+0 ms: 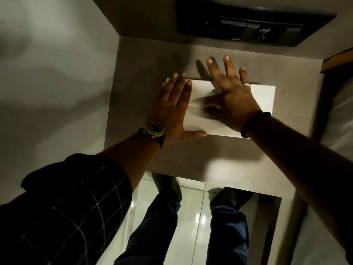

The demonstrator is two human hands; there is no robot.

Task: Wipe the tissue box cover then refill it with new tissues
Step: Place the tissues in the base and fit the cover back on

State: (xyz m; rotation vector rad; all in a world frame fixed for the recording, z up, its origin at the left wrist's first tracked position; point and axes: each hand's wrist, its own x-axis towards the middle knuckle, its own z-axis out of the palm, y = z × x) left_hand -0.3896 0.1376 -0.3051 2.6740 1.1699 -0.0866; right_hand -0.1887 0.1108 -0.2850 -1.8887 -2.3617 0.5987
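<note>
A white tissue box cover (263, 98) lies flat on a small grey wooden side table (200, 159). An oval slot shows on its top between my hands. My left hand (174, 109) rests flat over the box's left end, fingers straight and together, thumb along the near edge. My right hand (232, 94) hovers over the middle of the box with fingers spread apart and holds nothing. Whether it touches the box I cannot tell. A dark strip shows just behind the box's far edge.
A black switch panel (254, 23) is set in the wall behind the table. A grey wall (47, 83) runs along the left. White bedding (342, 121) lies at the right edge. Below the table's front edge are glossy floor tiles (193, 217) and my legs and shoes.
</note>
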